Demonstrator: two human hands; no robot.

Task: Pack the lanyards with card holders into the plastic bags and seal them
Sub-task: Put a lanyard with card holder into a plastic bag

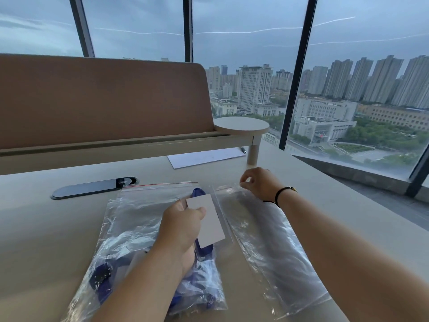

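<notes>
My left hand (180, 225) grips a card holder (209, 220) with a white card in it and a blue lanyard (204, 249) bunched behind it, held just above the table. Under that hand lie filled clear plastic bags (130, 231) with a red zip strip, holding more blue lanyards (102, 275). To the right, an empty clear plastic bag (267, 240) lies flat. My right hand (260, 183) pinches its far top edge near the opening.
A beige desk (46, 228) carries a grey cable-port cover (92, 185), a white paper sheet (204, 158) with a pen (243, 150), and a round raised shelf (241, 125). A brown divider panel (104, 101) stands behind. Large windows lie to the right.
</notes>
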